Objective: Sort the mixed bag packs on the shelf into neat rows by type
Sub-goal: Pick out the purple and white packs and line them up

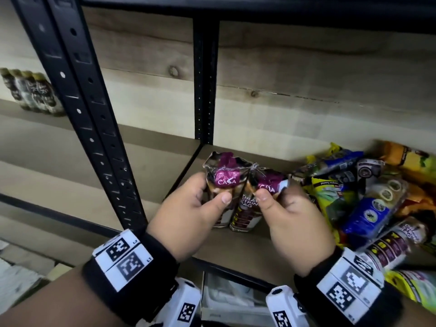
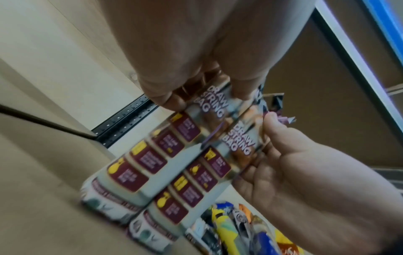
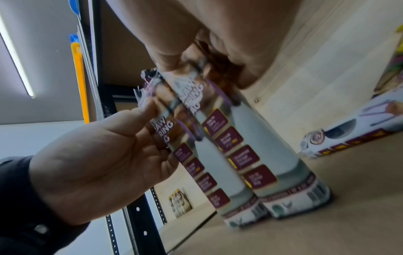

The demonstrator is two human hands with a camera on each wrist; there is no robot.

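Standing packs pinched in hands

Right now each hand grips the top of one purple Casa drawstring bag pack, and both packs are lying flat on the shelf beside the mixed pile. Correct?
Not quite. The left hand and right hand do each grip a Casa pack, the left pack and right pack, but the packs stand upright, side by side, bases on the shelf. The right wrist view shows it; the mixed pile lies beside them.
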